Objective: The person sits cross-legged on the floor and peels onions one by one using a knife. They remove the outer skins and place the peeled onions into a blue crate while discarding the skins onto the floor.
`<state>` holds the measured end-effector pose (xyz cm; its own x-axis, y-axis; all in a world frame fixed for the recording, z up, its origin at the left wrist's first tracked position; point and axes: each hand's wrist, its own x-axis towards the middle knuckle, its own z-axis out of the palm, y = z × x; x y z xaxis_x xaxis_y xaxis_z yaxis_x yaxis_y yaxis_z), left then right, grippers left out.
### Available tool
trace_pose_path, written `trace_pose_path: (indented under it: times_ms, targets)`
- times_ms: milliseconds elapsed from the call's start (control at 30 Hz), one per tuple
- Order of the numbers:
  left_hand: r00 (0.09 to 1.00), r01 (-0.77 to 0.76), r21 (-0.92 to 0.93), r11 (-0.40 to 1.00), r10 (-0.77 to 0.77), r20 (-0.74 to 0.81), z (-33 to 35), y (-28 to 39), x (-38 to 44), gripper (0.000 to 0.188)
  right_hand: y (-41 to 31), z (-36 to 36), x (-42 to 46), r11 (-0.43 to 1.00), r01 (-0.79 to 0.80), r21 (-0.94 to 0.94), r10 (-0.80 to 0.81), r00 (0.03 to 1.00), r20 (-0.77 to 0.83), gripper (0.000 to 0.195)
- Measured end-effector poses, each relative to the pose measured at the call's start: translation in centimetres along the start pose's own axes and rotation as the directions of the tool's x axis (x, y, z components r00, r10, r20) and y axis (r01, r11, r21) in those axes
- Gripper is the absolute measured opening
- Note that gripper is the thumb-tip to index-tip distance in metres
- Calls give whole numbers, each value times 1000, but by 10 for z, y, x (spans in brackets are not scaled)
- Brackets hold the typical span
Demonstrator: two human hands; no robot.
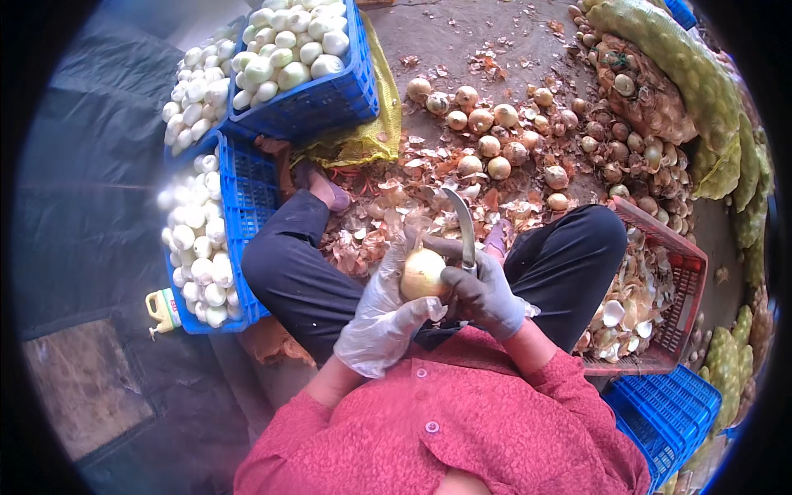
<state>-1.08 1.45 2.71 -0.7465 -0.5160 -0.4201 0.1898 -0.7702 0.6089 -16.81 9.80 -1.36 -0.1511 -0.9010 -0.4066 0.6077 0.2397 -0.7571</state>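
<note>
My left hand (pixel 387 309), in a clear plastic glove, holds a yellow onion (pixel 423 274) in front of my lap. Part of the onion's skin hangs loose at its far end. In my right hand (pixel 489 288), which wears a grey glove, is a knife with a curved blade (pixel 463 219); the blade points up and away from me. The right thumb touches the onion's side, and its lower edge is hidden by the hands. Onion skins (pixel 365 238) lie thick on the floor between my feet.
Blue crates (pixel 247 328) of peeled onions stand at the left, beside a plastic jug (pixel 162 312). Unpeeled onions (pixel 489 146) lie on the floor ahead. A red crate (pixel 693 284) of skins stands by my right knee, near a blue crate (pixel 674 414) and mesh sacks (pixel 699 80).
</note>
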Motion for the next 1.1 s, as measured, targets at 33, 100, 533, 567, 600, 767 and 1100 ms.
trace_pose_path:
  times_ms: [33, 100, 533, 567, 600, 767, 1100]
  targets:
    - [999, 2, -23, 1000, -3, -36, -1, -7, -1, 97, -6, 3, -3, 998, -14, -61, 15, 1000, 16, 48]
    - [998, 3, -39, 999, -5, -63, -4, -9, -3, 98, -15, 6, -6, 983, -35, -178, 45, 998, 49, 47]
    - [996, -28, 423, 906, 59, -60, -16, 16, 3, 106, 9, -50, -29, 644, 230, -729, 47, 940, 338, 17]
    - [993, -50, 370, 928, 86, -83, -15, 17, 0, 106, 12, -58, -37, 734, 180, -655, 53, 946, 320, 17]
    - [992, -41, 361, 932, 81, -96, -12, 24, -3, 107, 12, -59, -42, 674, 185, -715, 30, 960, 277, 17]
    - [992, -64, 165, 984, 81, -101, -10, 19, -3, 106, -14, -19, -37, 575, 202, -793, -51, 976, 212, 17]
    - [980, -45, 306, 951, 102, -172, -1, 4, -1, 102, 33, -25, -41, 660, 277, -699, -261, 956, 133, 15]
